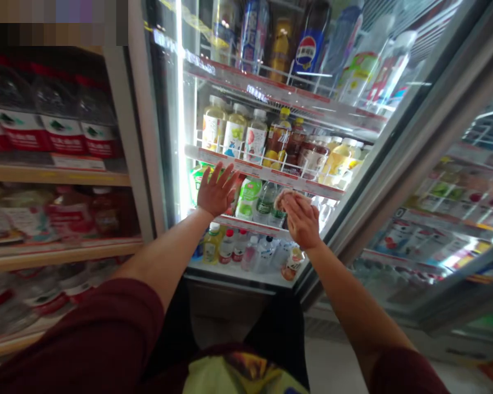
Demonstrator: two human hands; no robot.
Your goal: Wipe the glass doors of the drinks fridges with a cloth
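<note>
In front of me is a lit drinks fridge with a glass door (238, 295), bottles showing through it. My left hand (217, 191), fingers spread, is raised flat at the glass, level with the rail below the middle bottle row. Farther right, my right hand (302, 219) presses a crumpled pinkish cloth (286, 198) to the door, its fingers over the cloth. Behind the hands stand a green-labelled bottle (248, 197) and a clear bottle (265, 201). Part of the cloth is hidden under my right hand.
To the left, wooden shelves (57, 174) hold large red-capped water bottles (57, 117) and other drinks. The metal door frame (365, 180) slants along the right, with another stocked fridge (431, 219) beyond it. A pale floor (332, 355) shows at lower right.
</note>
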